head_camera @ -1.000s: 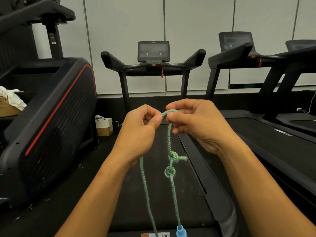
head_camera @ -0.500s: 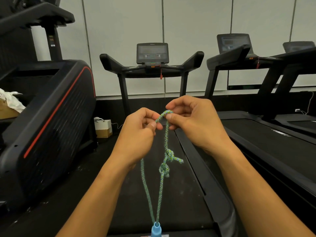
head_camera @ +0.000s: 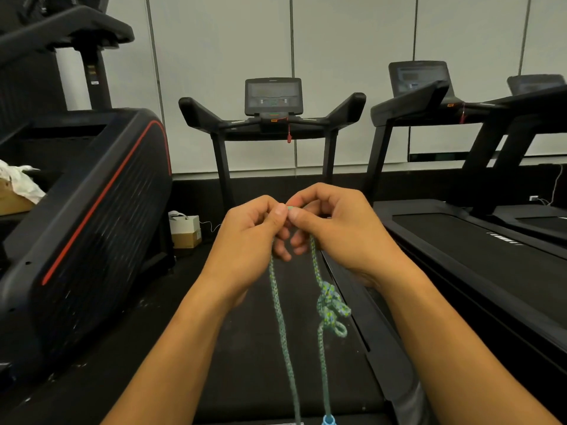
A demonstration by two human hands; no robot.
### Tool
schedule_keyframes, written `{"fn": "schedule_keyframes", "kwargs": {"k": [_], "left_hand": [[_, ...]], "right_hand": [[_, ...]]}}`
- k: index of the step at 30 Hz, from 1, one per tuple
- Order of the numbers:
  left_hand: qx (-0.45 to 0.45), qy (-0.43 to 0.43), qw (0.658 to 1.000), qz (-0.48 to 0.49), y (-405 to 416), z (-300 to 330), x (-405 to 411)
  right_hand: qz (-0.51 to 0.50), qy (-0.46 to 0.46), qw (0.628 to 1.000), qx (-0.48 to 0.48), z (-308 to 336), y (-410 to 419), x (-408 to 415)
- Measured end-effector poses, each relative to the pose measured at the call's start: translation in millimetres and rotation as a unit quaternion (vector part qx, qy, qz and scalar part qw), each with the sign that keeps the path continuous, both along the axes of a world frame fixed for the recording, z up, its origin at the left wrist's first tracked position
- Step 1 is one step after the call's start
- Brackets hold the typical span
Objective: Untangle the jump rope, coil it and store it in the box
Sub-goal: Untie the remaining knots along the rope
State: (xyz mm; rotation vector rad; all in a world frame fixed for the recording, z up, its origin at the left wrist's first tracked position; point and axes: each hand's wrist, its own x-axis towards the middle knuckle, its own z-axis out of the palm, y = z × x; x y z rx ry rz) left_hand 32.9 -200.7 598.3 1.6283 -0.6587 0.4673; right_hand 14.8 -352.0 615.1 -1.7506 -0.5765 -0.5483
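Green rope (head_camera: pixel 277 305) pinched; hands touching

A gym, seemingly: treadmills (head_camera: pixel 274 124) stand in a row beside a black red-striped machine (head_camera: pixel 86 216).

No legible text, treadmill console (head_camera: pixel 273 96) display too blurred to read

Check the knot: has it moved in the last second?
Yes. The knot has swung right across the treadmill belt, toward its right side rail.
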Motion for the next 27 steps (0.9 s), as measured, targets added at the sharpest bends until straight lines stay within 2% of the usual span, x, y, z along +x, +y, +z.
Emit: {"fn": "schedule_keyframes", "kwargs": {"k": [6,15,19,21,24,27], "left_hand": [[-0.106,-0.006,0.988,0.115,13.3,8.9,5.3],[-0.061,0.028,0.986,0.153,9.9,4.7,8.0],[-0.095,0.022,0.974,0.205,8.8,3.9,11.5],[-0.076,0.019,0.973,0.218,10.7,4.5,11.1],[-0.036,0.022,0.981,0.188,8.0,4.2,6.9],[-0.021,0.015,0.997,0.078,-1.1,4.5,-4.9]], "right_hand": [[0.109,0.055,0.992,0.025,4.1,-6.7,-5.8],[0.231,0.129,0.957,0.123,6.1,-15.4,-7.4],[0.289,0.144,0.939,0.119,6.4,-17.7,-9.0],[0.304,0.14,0.936,0.109,6.6,-16.7,-10.7],[0.255,0.129,0.95,0.128,7.2,-9.8,-9.6],[0.123,0.104,0.983,0.083,7.0,-1.4,-7.0]]}}
